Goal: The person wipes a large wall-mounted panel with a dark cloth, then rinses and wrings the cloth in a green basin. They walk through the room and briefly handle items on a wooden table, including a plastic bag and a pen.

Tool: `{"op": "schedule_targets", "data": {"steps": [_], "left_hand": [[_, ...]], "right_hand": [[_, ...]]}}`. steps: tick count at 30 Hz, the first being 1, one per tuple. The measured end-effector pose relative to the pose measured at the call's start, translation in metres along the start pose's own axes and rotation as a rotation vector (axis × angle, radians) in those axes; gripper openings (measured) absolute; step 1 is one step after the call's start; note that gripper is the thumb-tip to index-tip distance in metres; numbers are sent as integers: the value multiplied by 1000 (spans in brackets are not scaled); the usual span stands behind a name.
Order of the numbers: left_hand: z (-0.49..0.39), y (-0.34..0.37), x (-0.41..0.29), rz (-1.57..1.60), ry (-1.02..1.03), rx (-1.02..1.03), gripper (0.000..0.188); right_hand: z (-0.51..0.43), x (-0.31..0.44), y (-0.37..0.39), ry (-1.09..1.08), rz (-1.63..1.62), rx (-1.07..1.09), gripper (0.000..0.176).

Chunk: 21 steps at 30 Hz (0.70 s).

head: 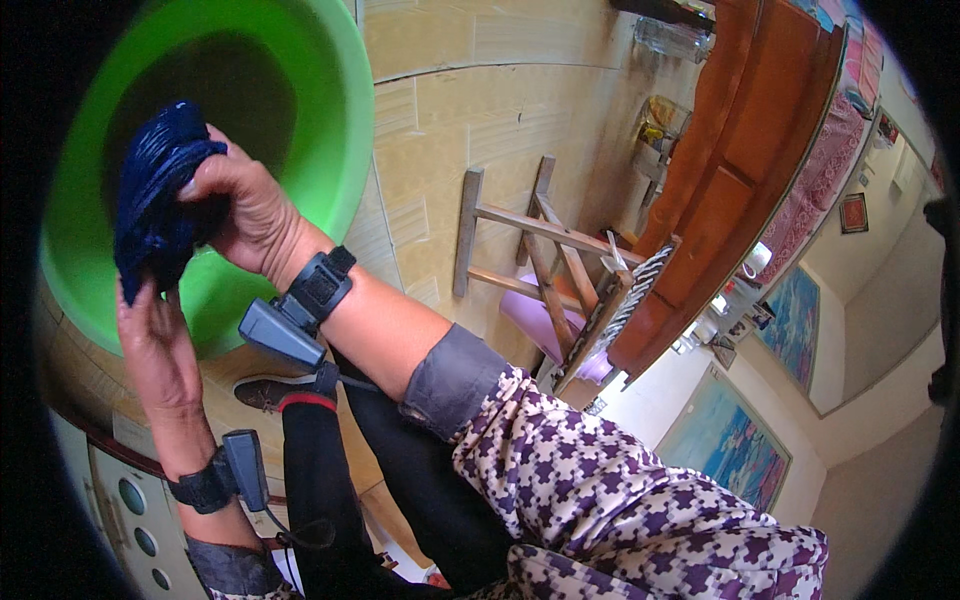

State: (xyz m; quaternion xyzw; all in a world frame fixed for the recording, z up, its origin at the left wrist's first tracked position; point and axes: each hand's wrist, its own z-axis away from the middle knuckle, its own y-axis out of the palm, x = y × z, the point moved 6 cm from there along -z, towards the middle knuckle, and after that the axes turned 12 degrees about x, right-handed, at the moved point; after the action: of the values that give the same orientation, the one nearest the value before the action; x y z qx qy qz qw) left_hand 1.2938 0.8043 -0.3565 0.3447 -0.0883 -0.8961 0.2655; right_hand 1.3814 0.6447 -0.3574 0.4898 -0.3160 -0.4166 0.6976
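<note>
A wet, dark blue cloth [161,195] is bunched up above a large green plastic basin [352,120]. My right hand [244,202] grips the cloth's right side, the thumb lying across its folds. At the lower end of the cloth, my left hand [157,345] holds it, with some fingers hidden. The basin has a dark area [247,90] in its middle, which looks like water. Both wrists wear a black strap with a small grey device, seen on the right wrist [319,289] and the left wrist [206,480].
Pale tiles [435,135] cover the floor. A wooden stool frame [525,217] and a purple plastic container [536,307] are right of the basin, near a reddish-brown wooden cabinet [720,187]. My shoe [259,390] is below the basin. A white cabinet [112,495] with round panels stands lower left.
</note>
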Motion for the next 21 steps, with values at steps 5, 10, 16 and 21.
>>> {"op": "schedule_targets", "data": {"steps": [5,10,16,21], "left_hand": [[17,25,-22,-172,96,99,62],[11,40,-46,-635,288,235,65],[3,31,-71,-549,450,83,67],[6,57,-38,-900,497,351,101]], "right_hand": [[-1,1,-14,95,447,-94,56],[1,-10,-9,143,446,-83,56],[0,6,0,151,593,14,44],[5,-1,9,102,585,-1,46]]}}
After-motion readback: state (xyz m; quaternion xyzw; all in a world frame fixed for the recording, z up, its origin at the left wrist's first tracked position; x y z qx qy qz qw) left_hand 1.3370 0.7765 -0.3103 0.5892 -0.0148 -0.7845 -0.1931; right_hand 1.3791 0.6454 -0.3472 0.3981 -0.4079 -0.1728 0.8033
